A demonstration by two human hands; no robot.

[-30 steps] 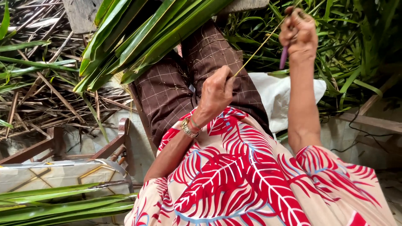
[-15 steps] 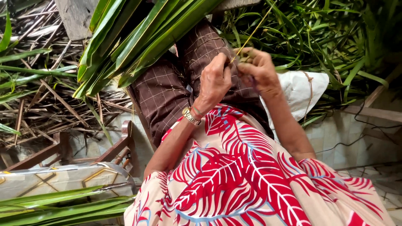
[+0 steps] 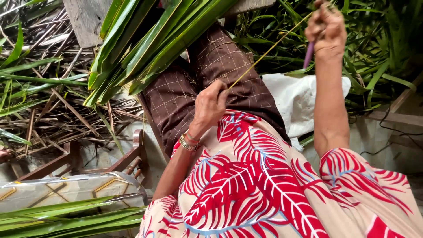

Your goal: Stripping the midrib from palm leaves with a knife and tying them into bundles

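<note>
Light: soft daylight is falling evenly, with no glare.
Shadows: weak, lying under the green leaves [image 3: 154, 44] at 11 o'clock.
Sharpness: the raised right hand [image 3: 326, 31] at 1 o'clock is blurring slightly.

Outdoor leaf-craft work area, probably a home yard. We see heaps of long green leaves [image 3: 150, 48] across the lap and ground, dry stripped stalks [image 3: 53, 110] piled at left, a wooden frame [image 3: 66, 161], a weathered plank [image 3: 86, 20], and a white sack [image 3: 299, 99].
</note>
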